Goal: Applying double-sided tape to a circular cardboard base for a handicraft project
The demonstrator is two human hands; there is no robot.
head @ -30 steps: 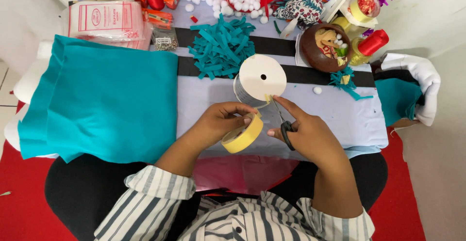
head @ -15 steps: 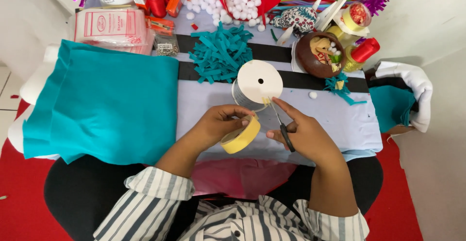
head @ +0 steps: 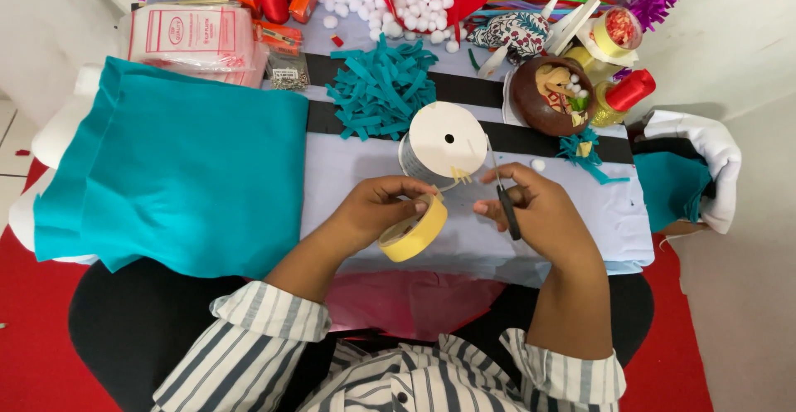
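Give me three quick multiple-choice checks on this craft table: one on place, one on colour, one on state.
1. Where does the big teal felt sheet lie?
A. left of the hands
B. right of the hands
C. on the floor

2. What colour is the tape roll in the left hand?
A. red
B. yellow
C. white

3. The scissors are:
A. lying on the table
B. in the bowl
C. held in the right hand

A: it covers the table's left side.
B: its edge shows yellow.
C: fingers wrap the handles.
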